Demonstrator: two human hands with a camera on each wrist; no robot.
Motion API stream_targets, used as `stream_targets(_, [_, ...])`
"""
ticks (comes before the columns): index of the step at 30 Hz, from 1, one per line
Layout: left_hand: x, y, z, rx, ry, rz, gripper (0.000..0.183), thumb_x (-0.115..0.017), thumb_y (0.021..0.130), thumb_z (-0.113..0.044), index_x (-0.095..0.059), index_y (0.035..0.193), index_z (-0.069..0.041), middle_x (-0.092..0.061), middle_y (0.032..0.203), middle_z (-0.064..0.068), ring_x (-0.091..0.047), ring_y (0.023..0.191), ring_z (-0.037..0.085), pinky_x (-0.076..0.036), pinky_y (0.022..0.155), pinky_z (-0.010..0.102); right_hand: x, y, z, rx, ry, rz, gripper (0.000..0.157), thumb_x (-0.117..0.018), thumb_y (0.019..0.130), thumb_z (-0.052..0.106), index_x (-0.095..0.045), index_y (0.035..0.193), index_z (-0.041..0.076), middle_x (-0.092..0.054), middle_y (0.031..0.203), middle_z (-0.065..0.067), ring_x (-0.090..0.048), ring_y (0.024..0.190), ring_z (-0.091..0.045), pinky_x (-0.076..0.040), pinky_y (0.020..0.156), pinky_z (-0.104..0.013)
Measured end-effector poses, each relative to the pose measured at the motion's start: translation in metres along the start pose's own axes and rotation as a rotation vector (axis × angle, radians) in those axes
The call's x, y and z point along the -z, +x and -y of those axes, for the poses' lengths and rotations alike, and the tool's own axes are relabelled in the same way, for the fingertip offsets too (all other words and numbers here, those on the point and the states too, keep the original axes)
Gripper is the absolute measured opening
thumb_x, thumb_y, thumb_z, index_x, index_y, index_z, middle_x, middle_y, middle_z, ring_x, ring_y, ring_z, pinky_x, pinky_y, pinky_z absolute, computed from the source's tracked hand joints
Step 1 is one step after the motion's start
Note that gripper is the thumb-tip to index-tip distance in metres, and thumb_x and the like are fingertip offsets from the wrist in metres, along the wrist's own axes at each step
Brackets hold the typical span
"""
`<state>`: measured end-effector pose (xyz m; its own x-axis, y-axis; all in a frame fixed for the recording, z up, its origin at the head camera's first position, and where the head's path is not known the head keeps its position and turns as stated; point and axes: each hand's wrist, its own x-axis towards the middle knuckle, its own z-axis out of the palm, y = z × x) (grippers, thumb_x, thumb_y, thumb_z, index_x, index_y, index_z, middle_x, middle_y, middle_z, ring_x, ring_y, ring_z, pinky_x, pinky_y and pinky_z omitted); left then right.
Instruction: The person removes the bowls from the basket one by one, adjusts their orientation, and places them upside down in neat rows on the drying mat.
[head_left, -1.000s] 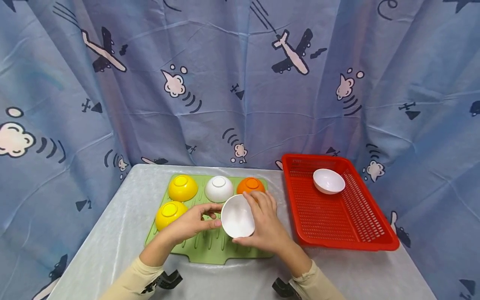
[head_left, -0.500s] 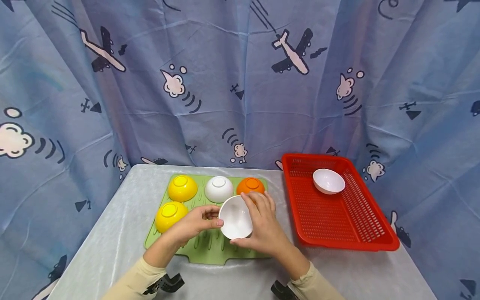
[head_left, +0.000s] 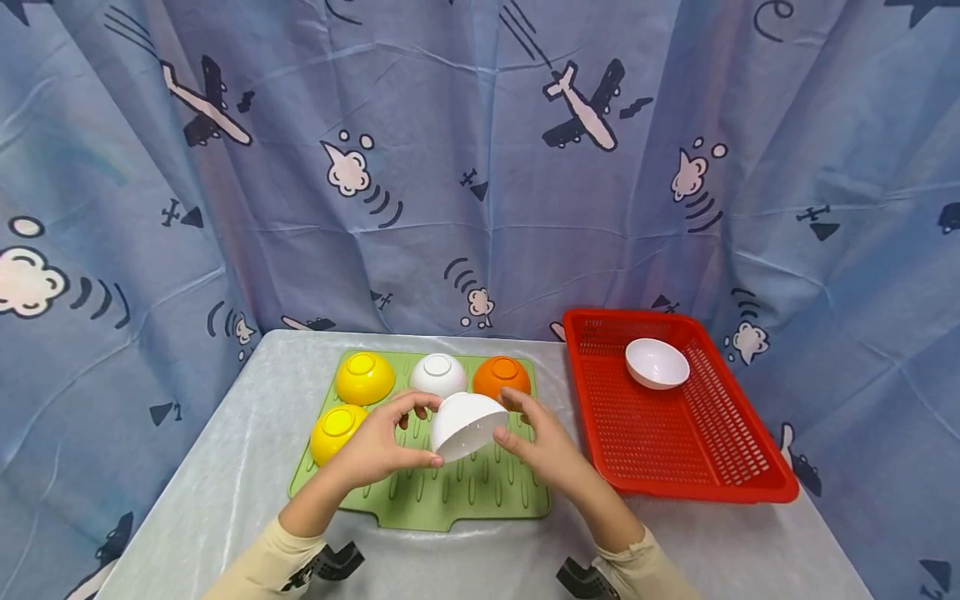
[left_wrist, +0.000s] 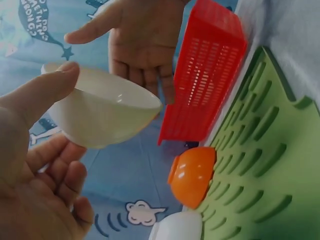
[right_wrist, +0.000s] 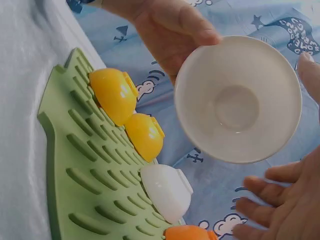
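Observation:
A white bowl (head_left: 467, 423) is tilted above the green drying mat (head_left: 491, 492), its opening facing down toward the person. My left hand (head_left: 378, 446) pinches it at the rim; in the left wrist view the thumb (left_wrist: 60, 82) lies over the edge and fingers support the underside. On the other side, my right hand (head_left: 546, 446) has its fingers spread apart beside the bowl, and the right wrist view shows a gap between palm and bowl. Upside down on the mat sit two yellow bowls (head_left: 365, 377), another white bowl (head_left: 438, 375) and an orange bowl (head_left: 501, 377).
A red plastic basket (head_left: 600, 417) stands to the right of the mat, with a white bowl (head_left: 657, 364) upright inside it. The table is covered by a pale cloth (head_left: 225, 467). A blue patterned curtain (head_left: 480, 167) hangs behind and at both sides.
The bowl has turned from facing the person to opening downward. My left hand has taken hold of it, and my right hand has let go and moved slightly right.

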<state>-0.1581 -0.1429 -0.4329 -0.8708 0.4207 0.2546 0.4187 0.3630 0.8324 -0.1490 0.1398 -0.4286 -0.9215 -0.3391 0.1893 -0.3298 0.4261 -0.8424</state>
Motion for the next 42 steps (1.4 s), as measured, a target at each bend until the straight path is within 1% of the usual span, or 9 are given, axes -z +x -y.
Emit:
stream_targets(7, [0.001,0.000,0.002,-0.132,0.066,0.010,0.072,-0.098,0.067,-0.021,-0.064,0.130,-0.030,-0.059,0.130,-0.009,-0.053,0.114,0.022,-0.046,0.093,0.040,-0.003,0.004,-0.009,-0.132,0.216,0.193,0.070,-0.061,0.102,0.043,-0.044,0.150,-0.005,-0.057,0.141,-0.023,-0.056,0.128,-0.038,-0.049,0.102,-0.049])
stream_targets(13, [0.003,0.001,0.004,-0.192,0.131,0.019,0.076,-0.098,0.064,-0.020,-0.064,0.131,-0.028,-0.058,0.133,-0.009,-0.051,0.121,0.019,-0.048,0.100,0.043,-0.005,0.004,-0.013,-0.165,0.308,0.245,0.068,-0.065,0.099,0.042,-0.050,0.143,-0.007,-0.059,0.139,-0.022,-0.057,0.127,-0.033,-0.046,0.105,-0.047])
stream_targets(18, [0.005,0.001,0.003,-0.147,0.105,0.023,0.082,-0.098,0.063,-0.025,-0.062,0.136,-0.026,-0.057,0.137,-0.007,-0.049,0.123,0.021,-0.046,0.100,0.045,-0.003,0.004,-0.015,-0.160,0.402,0.238,0.068,-0.069,0.095,0.038,-0.051,0.142,-0.007,-0.061,0.136,-0.021,-0.057,0.121,-0.026,-0.046,0.101,-0.039])
stream_targets(24, [0.009,0.002,0.005,0.010,-0.050,0.048,0.081,-0.094,0.069,-0.031,-0.058,0.140,-0.014,-0.062,0.129,0.000,-0.052,0.111,0.022,-0.040,0.083,0.035,-0.008,0.004,-0.017,-0.036,0.505,0.166,0.078,-0.080,0.088,0.034,-0.048,0.144,-0.008,-0.056,0.139,-0.025,-0.055,0.119,-0.022,-0.051,0.094,-0.029])
stream_targets(27, [0.014,0.002,0.005,0.070,-0.134,0.078,0.075,-0.092,0.074,-0.032,-0.060,0.137,-0.010,-0.063,0.122,0.005,-0.053,0.104,0.025,-0.043,0.079,0.032,-0.013,0.004,-0.017,0.034,0.489,0.110,0.083,-0.086,0.083,0.036,-0.049,0.145,-0.005,-0.056,0.141,-0.024,-0.054,0.122,-0.023,-0.049,0.099,-0.034])
stream_targets(29, [0.018,0.002,0.005,0.088,-0.159,0.096,0.072,-0.092,0.075,-0.031,-0.060,0.136,-0.009,-0.063,0.118,0.007,-0.053,0.100,0.027,-0.045,0.077,0.032,-0.016,0.003,-0.017,0.073,0.462,0.077,0.084,-0.088,0.081,0.035,-0.050,0.146,0.000,-0.056,0.142,-0.020,-0.052,0.126,-0.025,-0.041,0.109,-0.044])
stream_targets(32, [0.027,0.001,0.004,0.080,-0.119,0.122,0.069,-0.092,0.076,-0.026,-0.061,0.137,-0.012,-0.063,0.117,0.005,-0.054,0.099,0.027,-0.045,0.078,0.031,-0.022,0.003,-0.017,0.100,0.388,0.038,0.081,-0.090,0.078,0.029,-0.052,0.147,0.011,-0.055,0.146,-0.010,-0.046,0.134,-0.028,-0.026,0.115,-0.062])
stream_targets(36, [0.040,0.000,0.009,0.029,0.009,0.152,0.069,-0.092,0.076,-0.027,-0.062,0.138,-0.020,-0.064,0.118,-0.003,-0.054,0.106,0.019,-0.042,0.080,0.031,-0.032,0.004,-0.013,0.038,0.250,0.021,0.083,-0.094,0.073,0.026,-0.054,0.146,0.025,-0.050,0.147,0.002,-0.041,0.140,-0.027,-0.020,0.116,-0.070])
stream_targets(42, [0.055,-0.002,0.036,0.022,0.135,0.237,0.069,-0.092,0.075,-0.037,-0.064,0.136,-0.024,-0.063,0.126,-0.006,-0.053,0.112,0.024,-0.045,0.089,0.047,-0.059,0.010,-0.017,-0.081,0.105,0.039,0.090,-0.097,0.068,0.037,-0.054,0.146,0.026,-0.054,0.144,0.003,-0.046,0.140,-0.026,-0.029,0.114,-0.066])
